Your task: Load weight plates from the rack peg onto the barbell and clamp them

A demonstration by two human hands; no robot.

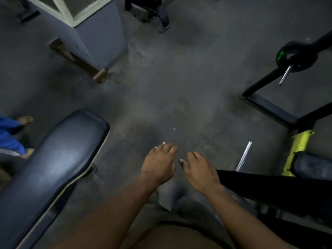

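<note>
both hands hang out in front of the person over the bare concrete floor [161,83], palms down and side by side, holding nothing. the left hand [159,163] has its fingers loosely extended and close together, light nails showing at the tips; the right hand [201,170] sits just beside it with fingers relaxed and slightly spread, thumb pointing toward the left hand, the two hands near but apart. taking the right hand as the landmark: far beyond it and off to the right stands a black rack frame [265,103] on the floor, and on its upper part a black weight plate [296,54] with a green mark sits on a chrome rack peg [284,75], whose bare end sticks out below the plate. the plate is well apart from both hands. just to the right of the right hand, a second chrome rod [244,156] slants up from behind a black bar [269,186]; whether that is the barbell sleeve cannot be told. further right is a yellow frame part [296,150] next to a dark pad [316,166]. to the left of the hands lies a dark padded bench [59,159], tilted across the lower left corner. beyond the bench's left side, another person's blue trouser leg [9,135] and bare feet show at the edge. far ahead and to the left stands a grey pillar [100,33].
</note>
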